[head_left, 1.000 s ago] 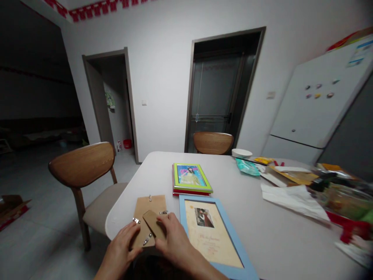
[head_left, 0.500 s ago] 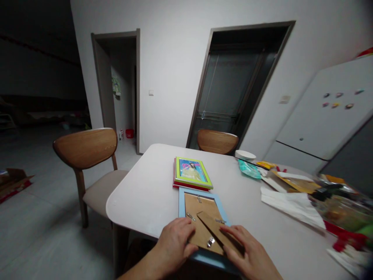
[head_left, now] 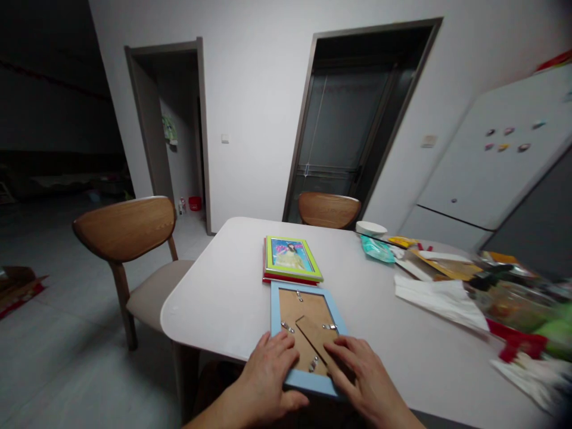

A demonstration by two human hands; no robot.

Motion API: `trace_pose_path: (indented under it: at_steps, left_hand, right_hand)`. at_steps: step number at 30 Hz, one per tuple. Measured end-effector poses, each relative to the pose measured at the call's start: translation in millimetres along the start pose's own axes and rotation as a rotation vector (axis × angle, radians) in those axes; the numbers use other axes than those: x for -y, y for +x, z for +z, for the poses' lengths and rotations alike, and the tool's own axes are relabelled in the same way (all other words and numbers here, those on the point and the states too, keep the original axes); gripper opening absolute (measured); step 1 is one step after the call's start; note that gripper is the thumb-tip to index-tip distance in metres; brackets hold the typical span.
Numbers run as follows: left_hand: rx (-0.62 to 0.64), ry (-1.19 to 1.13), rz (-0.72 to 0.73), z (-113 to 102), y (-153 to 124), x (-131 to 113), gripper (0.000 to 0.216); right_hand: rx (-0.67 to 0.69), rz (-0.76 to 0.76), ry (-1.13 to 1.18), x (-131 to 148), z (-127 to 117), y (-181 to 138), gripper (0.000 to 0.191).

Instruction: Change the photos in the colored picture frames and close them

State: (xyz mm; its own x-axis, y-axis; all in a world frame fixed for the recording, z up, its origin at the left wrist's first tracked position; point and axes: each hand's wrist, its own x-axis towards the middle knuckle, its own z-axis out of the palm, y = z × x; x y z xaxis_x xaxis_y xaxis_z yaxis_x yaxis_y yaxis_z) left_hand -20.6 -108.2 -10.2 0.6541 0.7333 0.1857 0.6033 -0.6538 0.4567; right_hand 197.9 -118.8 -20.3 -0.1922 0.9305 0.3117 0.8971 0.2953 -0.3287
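Note:
A light-blue picture frame [head_left: 275,310] lies face down at the near table edge, its brown backboard up. Small metal turn clips [head_left: 314,364] sit around the backboard, and a brown stand flap [head_left: 313,331] crosses it at a slant. My left hand [head_left: 270,369] rests with its fingers flat on the frame's lower left side, thumb spread apart. On the lower right, my right hand [head_left: 361,369] has its fingers and thumb closed about the stand flap. Just beyond, a green picture frame [head_left: 315,262] with a princess picture lies face up on a red frame [head_left: 290,280].
The white table [head_left: 214,298] has a rounded left corner. To the right lie a white paper sheet [head_left: 440,301], a teal packet [head_left: 376,249], a white bowl [head_left: 370,229] and mixed wrappings. Wooden chairs stand at the left [head_left: 127,229] and far side [head_left: 329,210].
The blue frame's near end looks less tipped down and shows more of its lower border. Both hands have shifted slightly with it, and my left thumb lies farther from the fingers.

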Motion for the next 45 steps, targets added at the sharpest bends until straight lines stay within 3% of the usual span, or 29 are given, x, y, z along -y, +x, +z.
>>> trace_pose_path:
  at_steps: [7, 20, 45]
  left_hand:
    - [-0.028, -0.018, -0.022, 6, 0, 4, 0.043]
    - [-0.068, -0.004, -0.027, 7, 0, 4, 0.038]
    - [-0.074, -0.035, -0.063, 2, -3, -2, 0.037]
  right_hand:
    - [-0.042, 0.118, -0.136, -10, 0, 25, 0.031]
    - [0.005, 0.177, -0.144, -20, 1, 47, 0.027]
    - [-0.035, 0.116, 0.038, -28, 0, 35, 0.022]
